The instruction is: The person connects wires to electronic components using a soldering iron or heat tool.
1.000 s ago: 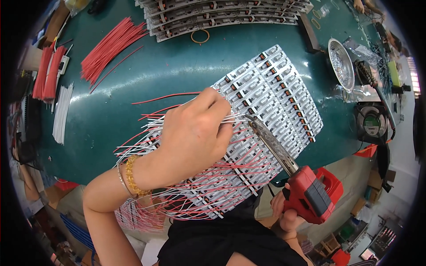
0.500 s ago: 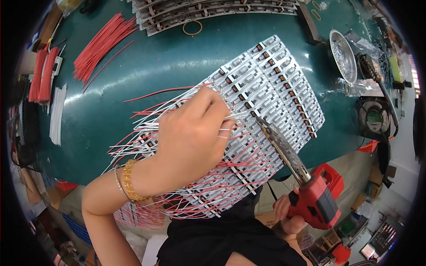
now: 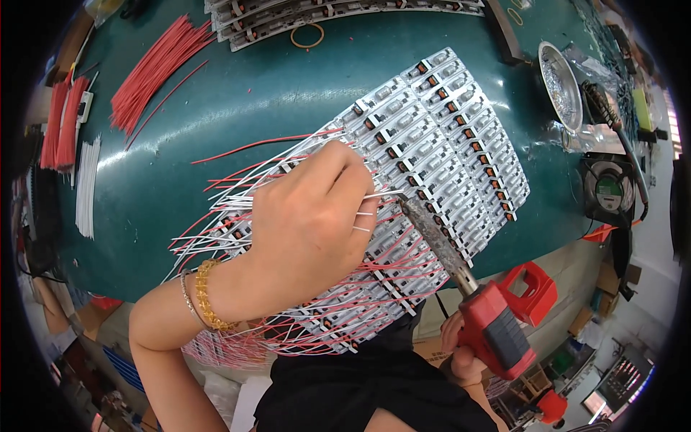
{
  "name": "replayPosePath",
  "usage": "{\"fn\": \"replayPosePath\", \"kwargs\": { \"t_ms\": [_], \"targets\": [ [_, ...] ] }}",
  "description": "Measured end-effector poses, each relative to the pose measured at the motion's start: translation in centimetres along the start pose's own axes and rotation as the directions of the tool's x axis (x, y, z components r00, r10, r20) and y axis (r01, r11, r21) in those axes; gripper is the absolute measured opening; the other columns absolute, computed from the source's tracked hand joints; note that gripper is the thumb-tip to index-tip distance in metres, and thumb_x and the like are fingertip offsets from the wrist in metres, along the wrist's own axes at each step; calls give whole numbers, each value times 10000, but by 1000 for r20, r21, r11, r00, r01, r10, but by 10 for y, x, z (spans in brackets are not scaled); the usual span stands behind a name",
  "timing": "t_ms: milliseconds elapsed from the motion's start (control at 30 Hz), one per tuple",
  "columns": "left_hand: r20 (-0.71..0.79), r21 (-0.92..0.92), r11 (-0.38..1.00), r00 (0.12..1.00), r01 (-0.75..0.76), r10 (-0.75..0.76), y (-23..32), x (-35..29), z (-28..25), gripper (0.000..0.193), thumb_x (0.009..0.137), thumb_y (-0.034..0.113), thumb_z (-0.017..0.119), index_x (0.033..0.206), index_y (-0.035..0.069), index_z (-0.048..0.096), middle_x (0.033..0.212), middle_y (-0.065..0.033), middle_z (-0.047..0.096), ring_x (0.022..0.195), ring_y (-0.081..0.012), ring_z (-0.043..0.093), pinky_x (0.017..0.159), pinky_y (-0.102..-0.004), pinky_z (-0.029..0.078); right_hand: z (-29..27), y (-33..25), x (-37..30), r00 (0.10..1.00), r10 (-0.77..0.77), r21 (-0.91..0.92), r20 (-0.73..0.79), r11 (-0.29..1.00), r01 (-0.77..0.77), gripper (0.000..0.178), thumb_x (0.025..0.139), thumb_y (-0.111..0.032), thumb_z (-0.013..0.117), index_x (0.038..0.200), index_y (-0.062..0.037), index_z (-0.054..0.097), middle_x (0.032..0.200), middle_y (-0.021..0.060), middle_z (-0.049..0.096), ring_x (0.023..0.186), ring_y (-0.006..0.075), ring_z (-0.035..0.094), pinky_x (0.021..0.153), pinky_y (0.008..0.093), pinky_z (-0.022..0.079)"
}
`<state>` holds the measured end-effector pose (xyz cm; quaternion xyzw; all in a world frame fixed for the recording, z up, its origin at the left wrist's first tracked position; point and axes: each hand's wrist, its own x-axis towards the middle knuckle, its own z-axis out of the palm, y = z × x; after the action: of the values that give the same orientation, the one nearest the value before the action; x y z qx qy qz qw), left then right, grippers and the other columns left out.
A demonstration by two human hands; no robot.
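Note:
My left hand [image 3: 313,216] is closed over the panel of small circuit boards [image 3: 425,137], with white wires [image 3: 365,213] pinched between its fingers. One white wire end sticks out to the right, at the tip of the soldering iron [image 3: 486,317]. That red and black, gun-shaped iron is gripped in my right hand [image 3: 464,356], lower right, its dark shaft slanting up-left across the boards. Red wires [image 3: 389,252] and more white ones are attached along the left and lower parts of the panel and fan out past its edge.
On the green table [image 3: 273,79] lie a bundle of red wires [image 3: 155,75], a bundle of white wires [image 3: 88,187] and a rubber band [image 3: 307,36]. Stacked board panels [image 3: 345,13] are at the back. A metal dish [image 3: 560,86], an iron stand and a small fan [image 3: 610,189] stand at right.
The soldering iron has moved left and slightly down, bringing its tip to the white wire end. My left hand stays nearly in place, still pinching the white wires.

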<state>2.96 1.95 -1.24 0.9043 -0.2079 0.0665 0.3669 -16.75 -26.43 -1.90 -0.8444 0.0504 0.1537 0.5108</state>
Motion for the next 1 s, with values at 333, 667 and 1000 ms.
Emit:
{"fn": "replayPosePath", "kwargs": {
  "t_ms": [333,667,1000],
  "targets": [
    [-17,6,998,998,-55,55,-3,0,2,163,717,47,708,802,32,569,822,-74,526,658,-244,602,505,-350,470,15,-31,33,988,-152,661,28,744,96,169,748,-154,752,797,-45,633,614,39,585,528,154,588,442,250,379],
    [-20,-118,993,1000,-20,18,7,0,0,127,726,36,701,793,31,593,872,-61,572,656,-227,619,514,-337,485,22,-26,11,962,-44,131,-270,988,82,802,720,-587,687,1175,49,507,550,-13,483,440,144,473,452,275,369],
    [6,1,996,996,-94,94,8,-3,10,127,752,42,691,792,15,574,870,-78,564,662,-241,615,535,-347,492,10,-13,-1,986,-155,-438,-60,892,114,179,694,14,681,865,-28,655,800,108,617,631,292,556,545,381,380]
  ]
}}
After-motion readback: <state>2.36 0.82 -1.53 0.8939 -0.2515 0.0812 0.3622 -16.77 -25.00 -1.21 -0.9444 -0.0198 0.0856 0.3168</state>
